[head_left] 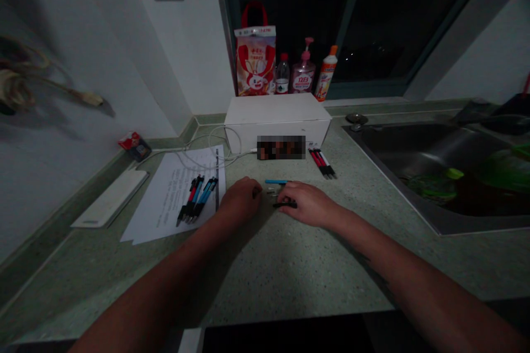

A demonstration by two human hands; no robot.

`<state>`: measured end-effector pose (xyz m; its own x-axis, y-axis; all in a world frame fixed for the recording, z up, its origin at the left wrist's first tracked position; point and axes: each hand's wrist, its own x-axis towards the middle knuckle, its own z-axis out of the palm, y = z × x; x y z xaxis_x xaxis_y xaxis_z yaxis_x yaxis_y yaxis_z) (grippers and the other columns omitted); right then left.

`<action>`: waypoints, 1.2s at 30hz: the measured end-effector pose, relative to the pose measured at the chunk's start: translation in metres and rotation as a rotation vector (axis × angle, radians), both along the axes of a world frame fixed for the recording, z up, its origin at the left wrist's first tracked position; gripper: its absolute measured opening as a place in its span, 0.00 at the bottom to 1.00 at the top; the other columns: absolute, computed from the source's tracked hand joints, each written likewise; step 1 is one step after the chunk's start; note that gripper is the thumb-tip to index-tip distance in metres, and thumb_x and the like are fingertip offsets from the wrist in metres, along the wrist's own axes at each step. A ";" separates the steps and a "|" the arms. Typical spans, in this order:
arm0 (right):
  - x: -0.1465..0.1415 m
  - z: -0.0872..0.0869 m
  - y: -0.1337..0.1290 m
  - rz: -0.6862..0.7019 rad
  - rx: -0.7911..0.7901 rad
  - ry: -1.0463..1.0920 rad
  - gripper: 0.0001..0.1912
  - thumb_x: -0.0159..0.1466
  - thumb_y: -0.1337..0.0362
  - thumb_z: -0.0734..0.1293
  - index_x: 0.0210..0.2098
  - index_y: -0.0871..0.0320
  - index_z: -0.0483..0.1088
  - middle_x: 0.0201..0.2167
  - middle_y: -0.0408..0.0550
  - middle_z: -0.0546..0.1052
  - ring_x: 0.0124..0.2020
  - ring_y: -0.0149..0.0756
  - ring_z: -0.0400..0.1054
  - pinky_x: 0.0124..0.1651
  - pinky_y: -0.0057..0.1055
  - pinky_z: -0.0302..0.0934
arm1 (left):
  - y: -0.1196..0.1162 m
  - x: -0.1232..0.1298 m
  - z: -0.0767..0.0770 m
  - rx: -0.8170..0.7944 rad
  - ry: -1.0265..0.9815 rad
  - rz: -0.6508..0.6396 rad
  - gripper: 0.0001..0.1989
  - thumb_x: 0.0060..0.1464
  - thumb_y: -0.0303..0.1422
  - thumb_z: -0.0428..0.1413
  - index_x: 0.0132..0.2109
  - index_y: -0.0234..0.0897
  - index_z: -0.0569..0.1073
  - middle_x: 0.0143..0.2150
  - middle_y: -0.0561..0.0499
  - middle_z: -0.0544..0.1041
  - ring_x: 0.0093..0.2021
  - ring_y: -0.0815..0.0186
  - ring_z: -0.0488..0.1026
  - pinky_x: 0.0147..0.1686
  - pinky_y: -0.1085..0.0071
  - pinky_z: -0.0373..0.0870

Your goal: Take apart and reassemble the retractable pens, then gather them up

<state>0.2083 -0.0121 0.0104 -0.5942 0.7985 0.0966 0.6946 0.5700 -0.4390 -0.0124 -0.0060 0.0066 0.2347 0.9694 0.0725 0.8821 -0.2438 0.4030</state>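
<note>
My left hand (pixel 240 201) is curled, with a small dark pen part (pixel 257 193) at its fingertips. My right hand (pixel 307 204) lies close by, its fingers over a black pen barrel (pixel 286 204). Between the hands are small metal pen parts (pixel 271 192), and a blue pen barrel (pixel 275 181) lies just beyond them. To the left, a bundle of black pens with red and blue barrels (pixel 197 198) rests on a sheet of printed paper (pixel 174 201). A smaller bunch of red and black pens (pixel 322 163) lies to the right, beyond my right hand.
A white box (pixel 277 116) stands behind the hands, with a white cable (pixel 211 149) looped beside it. Along the window stand several bottles and a red-handled bag (pixel 255 58). A steel sink (pixel 430 168) is set into the counter (pixel 290 270) at right.
</note>
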 end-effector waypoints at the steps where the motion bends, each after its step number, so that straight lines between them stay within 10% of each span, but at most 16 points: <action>1: 0.000 0.000 0.000 0.001 0.004 -0.002 0.04 0.63 0.67 0.74 0.39 0.55 0.77 0.36 0.47 0.76 0.40 0.39 0.70 0.42 0.34 0.61 | 0.000 0.000 0.000 0.008 -0.016 0.004 0.07 0.59 0.25 0.56 0.40 0.37 0.79 0.42 0.44 0.80 0.44 0.56 0.77 0.43 0.64 0.70; 12: 0.001 0.001 0.002 -0.139 0.131 0.119 0.05 0.65 0.68 0.71 0.41 0.56 0.73 0.36 0.46 0.77 0.37 0.37 0.70 0.40 0.32 0.58 | -0.003 0.012 -0.005 -0.143 -0.710 -0.073 0.04 0.56 0.31 0.59 0.38 0.38 0.78 0.36 0.49 0.83 0.36 0.62 0.79 0.39 0.67 0.74; 36: 0.001 0.005 0.001 -0.109 0.155 0.164 0.04 0.71 0.65 0.67 0.43 0.57 0.74 0.40 0.50 0.78 0.43 0.40 0.72 0.45 0.35 0.62 | -0.004 0.014 -0.005 -0.139 -0.741 -0.030 0.06 0.56 0.36 0.61 0.38 0.38 0.78 0.36 0.49 0.83 0.36 0.62 0.79 0.39 0.66 0.75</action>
<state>0.2091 -0.0110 0.0150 -0.4715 0.8252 0.3112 0.6823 0.5649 -0.4641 0.0013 -0.0095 0.0011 0.1985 0.9751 0.0989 0.3622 -0.1667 0.9171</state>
